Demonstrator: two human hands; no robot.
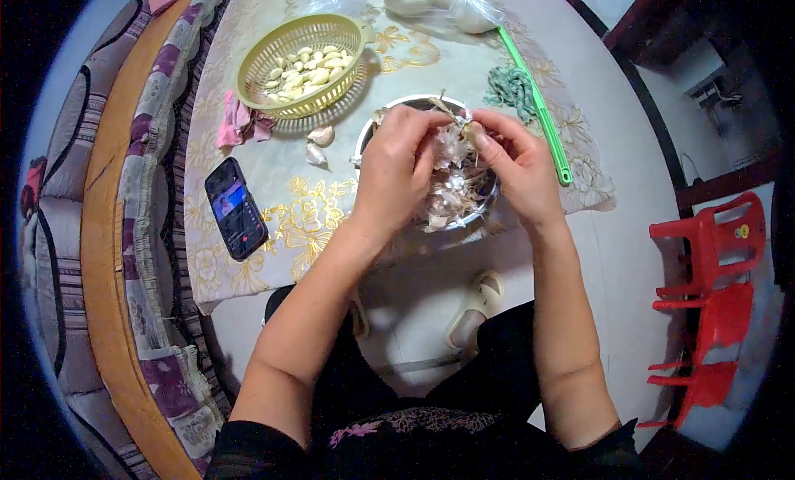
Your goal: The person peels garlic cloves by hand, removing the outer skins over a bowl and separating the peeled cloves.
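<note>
Both hands are over a white-rimmed bowl (377, 115) filled with papery garlic skins (451, 190). My left hand (403, 161) is closed, its fingertips pinched at the bowl's far side; what they grip is hidden. My right hand (517, 161) pinches a small whitish piece of garlic between thumb and forefinger. Left of the bowl, two unpeeled garlic cloves (319, 144) lie on the patterned tablecloth (298, 207). Farther back, a yellow-green basket (356, 78) holds several peeled cloves (310, 72).
A phone (236, 208) lies at the table's left, below a pink cloth (236, 120). Right of the bowl are a long green handle (542, 115) and green mesh (512, 91). Plastic bags (439, 4) sit at the back. Red stools (712, 240) stand on the right.
</note>
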